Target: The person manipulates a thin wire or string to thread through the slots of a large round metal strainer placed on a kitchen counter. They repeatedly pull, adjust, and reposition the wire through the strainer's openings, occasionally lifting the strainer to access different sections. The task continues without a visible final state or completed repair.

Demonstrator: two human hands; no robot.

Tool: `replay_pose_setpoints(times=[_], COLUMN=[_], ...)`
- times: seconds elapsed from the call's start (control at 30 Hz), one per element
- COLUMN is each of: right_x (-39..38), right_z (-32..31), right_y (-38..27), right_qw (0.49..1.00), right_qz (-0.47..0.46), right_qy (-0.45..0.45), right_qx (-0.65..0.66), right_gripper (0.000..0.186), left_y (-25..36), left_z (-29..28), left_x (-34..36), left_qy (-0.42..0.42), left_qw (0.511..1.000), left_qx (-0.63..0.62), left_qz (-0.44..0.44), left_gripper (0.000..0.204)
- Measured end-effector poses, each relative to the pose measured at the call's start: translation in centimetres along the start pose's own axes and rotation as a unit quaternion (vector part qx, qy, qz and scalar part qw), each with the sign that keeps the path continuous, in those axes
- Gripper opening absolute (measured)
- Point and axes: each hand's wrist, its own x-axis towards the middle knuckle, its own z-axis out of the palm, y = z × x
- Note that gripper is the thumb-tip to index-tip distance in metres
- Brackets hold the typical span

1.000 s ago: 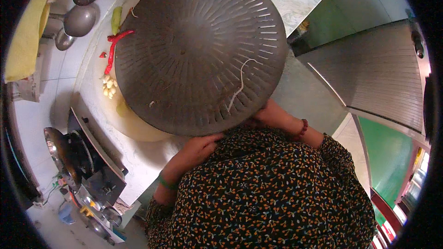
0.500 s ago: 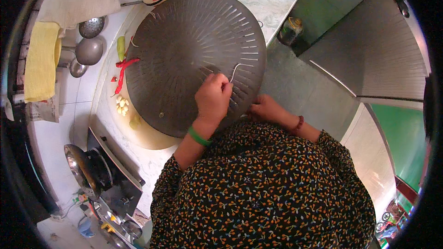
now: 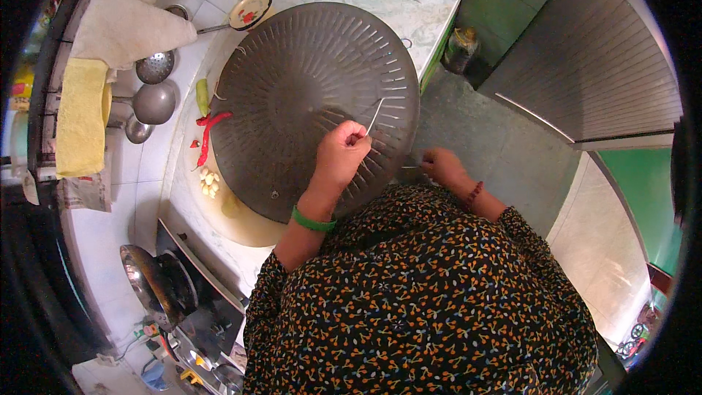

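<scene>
Dark slotted disc (image 3: pixel 270 102) overlaps the pale board (image 3: pixel 257 230). Right hand (image 3: pixel 444 168) curls just off the rim (can't tell if it grips anything). Left hand (image 3: pixel 342 153) pinches the strand (image 3: pixel 376 115) over the disc; strand's now straight, no longer curved, so probably lifting free.

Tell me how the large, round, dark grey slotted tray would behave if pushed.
The round dark grey tray is probably stiff, as its rim forms an even, unsagging curve. It might tip if pressed at its near right side, which appears to overhang the pale marbled counter.
</scene>
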Motion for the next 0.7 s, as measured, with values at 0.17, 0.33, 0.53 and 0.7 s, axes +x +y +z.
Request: replay_pose_setpoints(times=[0.17,0.33,0.53,0.7], right_x=[-0.5,1.6,3.4,4.8], right_z=[-1.6,-5.5,-6.5,-6.1], right_y=[1.1,-4.2,-4.9,-4.6], right_qw=[0.921,0.699,0.783,0.842], right_qz=[0.054,-0.046,-0.052,-0.078], right_qy=[0.154,0.181,0.013,-0.003], right_qx=[0.353,0.691,0.620,0.534], right_gripper=[0.017,0.008,0.006,0.012], left_y=[-0.3,-0.4,1.9,3.9], left_z=[0.0,0.2,-0.3,1.0], left_x=[-0.2,0.0,0.3,1.9], left_qy=[-0.006,0.006,0.097,0.033], left_qw=[0.996,0.999,0.971,0.972], left_qx=[-0.086,-0.034,0.163,0.144], left_qz=[-0.026,-0.011,0.145,0.183], left_gripper=[0.007,0.010,0.032,0.028])
